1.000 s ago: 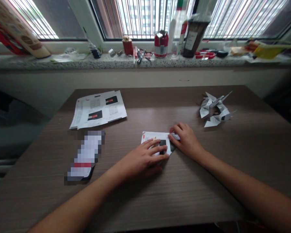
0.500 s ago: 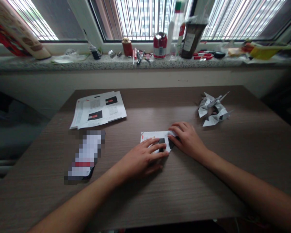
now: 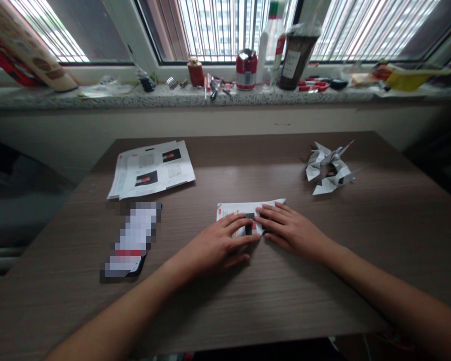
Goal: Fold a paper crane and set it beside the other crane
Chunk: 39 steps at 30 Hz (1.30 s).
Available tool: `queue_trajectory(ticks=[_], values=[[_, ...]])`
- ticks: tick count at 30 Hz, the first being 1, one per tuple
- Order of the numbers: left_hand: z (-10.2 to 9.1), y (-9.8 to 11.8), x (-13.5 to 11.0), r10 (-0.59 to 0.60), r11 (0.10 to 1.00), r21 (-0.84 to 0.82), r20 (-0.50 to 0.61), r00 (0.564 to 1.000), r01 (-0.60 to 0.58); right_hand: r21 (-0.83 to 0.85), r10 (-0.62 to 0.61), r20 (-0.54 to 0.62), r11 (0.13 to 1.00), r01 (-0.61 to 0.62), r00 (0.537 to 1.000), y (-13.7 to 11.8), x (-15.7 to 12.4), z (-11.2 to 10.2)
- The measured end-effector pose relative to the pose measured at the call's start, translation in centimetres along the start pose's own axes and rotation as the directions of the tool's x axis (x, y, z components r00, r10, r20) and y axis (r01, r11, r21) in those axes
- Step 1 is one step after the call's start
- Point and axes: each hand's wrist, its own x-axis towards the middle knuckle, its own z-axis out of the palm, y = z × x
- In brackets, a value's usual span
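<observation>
A folded sheet of printed paper (image 3: 233,208) lies flat on the wooden table (image 3: 300,306) before me. My left hand (image 3: 225,240) rests on its left part with fingers spread. Over the right part, my right hand (image 3: 291,228) lies flat, its fingers stretched out toward the left. The paper's upper right corner comes to a point beyond my right fingertips. Both hands hide much of its lower edge. Between them, a dark printed picture with a bit of red shows.
Printed sheets (image 3: 154,170) lie at the back left, with a phone (image 3: 135,235), its screen blurred, nearer me. A folded-paper piece with pointed flaps (image 3: 329,168) sits back right. A can (image 3: 246,70), a drink cup (image 3: 296,57) and small items line the windowsill (image 3: 188,100).
My right hand has shifted from the paper's upper right corner, where its fingers were curled, down and left, and now lies flat. My left hand has stayed about where it was.
</observation>
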Motion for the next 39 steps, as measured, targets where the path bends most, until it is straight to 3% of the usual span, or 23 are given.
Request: queue_trajectory(ticks=[39], values=[[-0.15,-0.08,0.02,-0.006,0.998,-0.055,0.015,1.0,0.007,0.082,0.042,-0.013,0.996,-0.041,0.999,0.16,-0.11,0.11]])
